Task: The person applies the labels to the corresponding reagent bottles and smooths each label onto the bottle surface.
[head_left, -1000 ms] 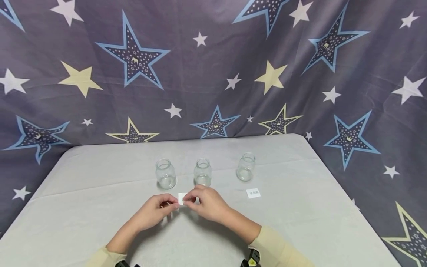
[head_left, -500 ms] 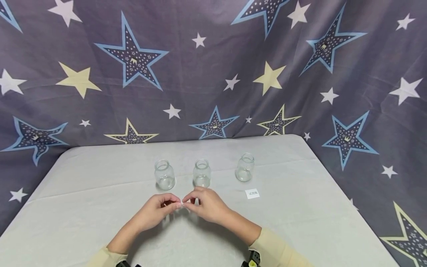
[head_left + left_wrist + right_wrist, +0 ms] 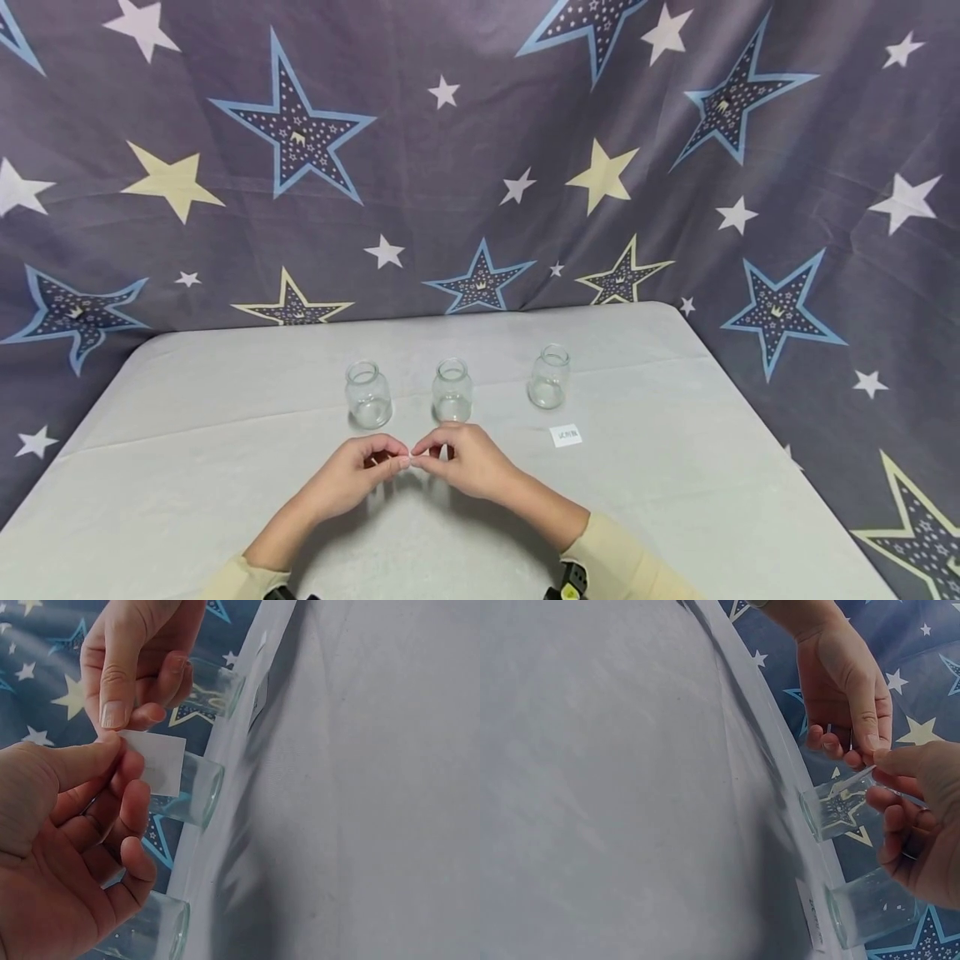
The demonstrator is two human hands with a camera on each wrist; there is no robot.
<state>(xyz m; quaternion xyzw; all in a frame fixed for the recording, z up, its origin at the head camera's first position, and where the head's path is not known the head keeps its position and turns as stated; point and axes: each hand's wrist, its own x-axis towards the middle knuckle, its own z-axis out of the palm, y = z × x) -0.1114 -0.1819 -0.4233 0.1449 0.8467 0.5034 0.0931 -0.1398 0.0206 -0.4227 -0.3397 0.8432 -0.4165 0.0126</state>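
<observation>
Star-patterned cloth (image 3: 420,150) hangs behind a pale covered table (image 3: 675,508), on which three clear glass jars stand in a row: left jar (image 3: 368,398), middle jar (image 3: 452,393) and right jar (image 3: 549,379), with a printed label (image 3: 566,435) lying in front of the last. The white card (image 3: 165,761) is between the two hands, on the near side of the gap separating the left and middle jars. Left hand (image 3: 351,473) and right hand (image 3: 463,460) meet fingertip to fingertip, each with thumb and forefinger together, pinching the card at one upper corner; neither hand is nearer. From this corner the free part points down toward the table, judged by the jar bases in the left wrist view. There its broad face shows; in the right wrist view it appears nearly edge-on. The visible part looks almost square, and fingers cover some of it, so its long axis cannot be told.
</observation>
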